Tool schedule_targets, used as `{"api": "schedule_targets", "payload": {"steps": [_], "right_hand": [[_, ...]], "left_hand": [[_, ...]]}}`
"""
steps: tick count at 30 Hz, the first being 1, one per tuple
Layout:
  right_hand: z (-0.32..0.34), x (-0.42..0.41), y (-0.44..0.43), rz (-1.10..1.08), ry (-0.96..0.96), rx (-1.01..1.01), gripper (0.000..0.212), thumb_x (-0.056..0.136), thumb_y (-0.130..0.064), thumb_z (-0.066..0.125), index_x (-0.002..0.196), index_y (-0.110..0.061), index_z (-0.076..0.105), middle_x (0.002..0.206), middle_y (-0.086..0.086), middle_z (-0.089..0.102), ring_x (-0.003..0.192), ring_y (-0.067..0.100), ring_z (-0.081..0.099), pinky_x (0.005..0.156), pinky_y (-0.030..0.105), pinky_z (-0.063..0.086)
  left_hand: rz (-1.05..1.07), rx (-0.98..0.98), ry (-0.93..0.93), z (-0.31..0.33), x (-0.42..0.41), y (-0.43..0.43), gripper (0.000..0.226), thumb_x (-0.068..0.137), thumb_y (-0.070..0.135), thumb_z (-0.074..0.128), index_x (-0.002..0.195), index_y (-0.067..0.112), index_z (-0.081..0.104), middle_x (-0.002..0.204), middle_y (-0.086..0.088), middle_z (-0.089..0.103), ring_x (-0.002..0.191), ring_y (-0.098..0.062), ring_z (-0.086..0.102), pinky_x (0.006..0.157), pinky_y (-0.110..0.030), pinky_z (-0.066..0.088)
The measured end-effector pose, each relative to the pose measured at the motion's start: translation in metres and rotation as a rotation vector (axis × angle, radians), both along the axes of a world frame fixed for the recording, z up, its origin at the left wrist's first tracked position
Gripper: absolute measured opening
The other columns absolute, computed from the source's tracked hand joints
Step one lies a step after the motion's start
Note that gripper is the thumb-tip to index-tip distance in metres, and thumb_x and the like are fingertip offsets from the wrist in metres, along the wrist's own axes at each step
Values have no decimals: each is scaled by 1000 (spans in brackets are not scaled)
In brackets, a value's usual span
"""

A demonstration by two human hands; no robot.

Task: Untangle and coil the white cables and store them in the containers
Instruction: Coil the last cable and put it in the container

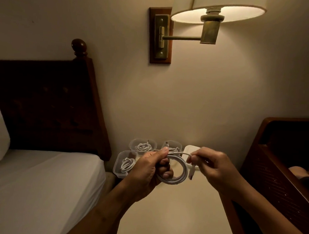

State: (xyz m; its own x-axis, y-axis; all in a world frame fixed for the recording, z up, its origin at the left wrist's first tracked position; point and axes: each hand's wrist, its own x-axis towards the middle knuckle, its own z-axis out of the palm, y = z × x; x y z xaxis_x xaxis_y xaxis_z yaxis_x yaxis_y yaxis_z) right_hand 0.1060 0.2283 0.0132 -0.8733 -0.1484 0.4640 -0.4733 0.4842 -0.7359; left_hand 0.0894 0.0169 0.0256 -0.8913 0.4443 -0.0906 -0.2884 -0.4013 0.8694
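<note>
Over the middle of the bedside table [177, 216], the left hand [147, 172] was wrapped around a coiled white cable [183, 170], thumb pressed on top of the loops. The right hand [213, 166] pinched the loose end just right of the coil, plug dangling toward the table. Further back on the table sat the clear containers: front container [116, 166] at the left edge, back-left container [143, 140] and back-middle container [172, 141] by the wall, each with a coiled cable inside. A wall lamp [218, 11] glowed above the table.
</note>
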Motion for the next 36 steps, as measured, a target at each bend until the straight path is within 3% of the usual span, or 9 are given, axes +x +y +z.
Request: {"api": "schedule_targets", "payload": {"steps": [5,10,16,23,26,28,32,34,36], "right_hand": [[7,-6,-14,-175,247,-163,16,92,1,67,94,-11,77,79,-3,68,66,20,66,58,35,55],[7,2,-33,-134,-64,-605,15,92,-3,67,98,-13,77,84,6,78,78,25,75,70,29,61],[6,10,-44,-63,-262,-782,22,87,-6,70,109,-4,69,84,18,76,72,28,72,65,31,59],[10,13,-43,43,-409,-893,20,94,-9,61,110,-5,73,101,26,71,88,33,66,74,39,56],[7,18,-44,85,-360,-776,47,80,-6,64,125,-20,65,96,18,71,88,28,66,75,37,56],[5,23,-47,55,-258,-584,58,83,4,68,129,-28,53,96,13,72,88,24,71,77,36,59],[5,25,-55,-77,-11,-256,28,87,-4,76,102,-22,62,88,-12,72,83,14,73,68,27,60],[3,24,-55,-137,65,-175,18,88,-13,77,90,-26,66,84,-17,71,81,10,72,67,23,58],[-4,22,-53,-210,119,-81,17,89,-20,75,90,-34,65,91,-11,71,87,12,70,70,31,60]], "left_hand": [[-55,-41,33,5,3,5,38,99,28,54,65,14,46,57,-1,33,53,-18,41,55,-27,38],[-62,-44,44,10,0,7,33,98,29,55,68,14,50,60,0,35,56,-17,39,53,-25,38],[-21,-200,87,9,-5,4,31,106,30,48,81,12,53,61,1,40,61,-18,40,60,-28,44],[31,-254,104,7,-7,8,42,109,29,44,68,15,45,55,2,37,55,-17,37,54,-25,40],[59,-253,98,7,-9,9,40,109,27,45,71,14,44,56,2,33,55,-17,32,52,-25,38],[68,-279,108,5,-12,9,33,109,28,45,83,7,50,59,-2,34,57,-18,34,55,-26,40],[36,-303,133,0,-13,10,36,105,36,50,108,2,60,89,-20,52,80,-34,49,67,-36,47],[16,-329,145,-1,-13,10,39,107,34,48,98,-1,62,76,-17,48,67,-28,48,62,-32,46],[4,-344,150,0,-12,10,39,108,30,45,90,1,62,63,-7,44,57,-18,44,58,-28,45]]}}
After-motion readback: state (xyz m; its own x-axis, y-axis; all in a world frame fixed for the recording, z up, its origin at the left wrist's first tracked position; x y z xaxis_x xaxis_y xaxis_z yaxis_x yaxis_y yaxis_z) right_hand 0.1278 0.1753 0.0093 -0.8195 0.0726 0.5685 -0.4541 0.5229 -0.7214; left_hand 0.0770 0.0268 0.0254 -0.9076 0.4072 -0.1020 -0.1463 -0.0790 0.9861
